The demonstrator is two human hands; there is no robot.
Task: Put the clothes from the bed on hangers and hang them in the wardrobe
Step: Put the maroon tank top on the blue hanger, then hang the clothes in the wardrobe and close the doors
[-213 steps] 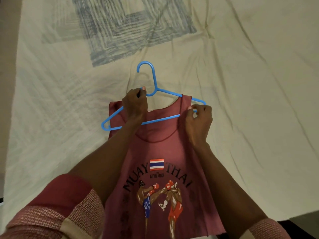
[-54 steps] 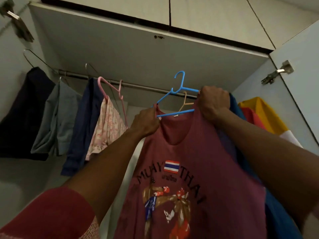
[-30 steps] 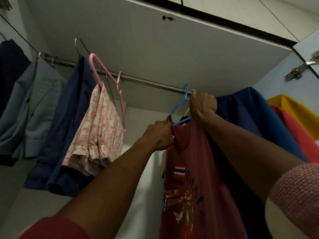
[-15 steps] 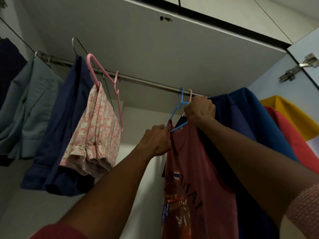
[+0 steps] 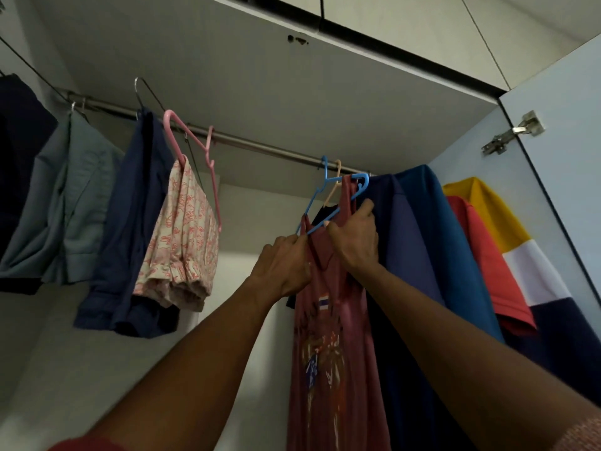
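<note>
- The red top [image 5: 335,336] hangs on a blue hanger [image 5: 317,193], whose hook is over the rail [image 5: 260,146], right of centre in the wardrobe.
- Left hand [image 5: 283,266] pinches the top's near strap, fingers curled on the fabric.
- Right hand [image 5: 356,240] grips the top's far shoulder by the hanger's arm.
- A blue shirt [image 5: 422,255] hangs just right; floral shorts [image 5: 182,236] on a pink hanger [image 5: 192,141] hang left.

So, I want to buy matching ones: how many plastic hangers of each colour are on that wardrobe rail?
Blue hanger, carrying the maroon top that the left hand and right hand hold: 1
Pink hanger: 1
Cream hanger: 1
Total: 3
</note>
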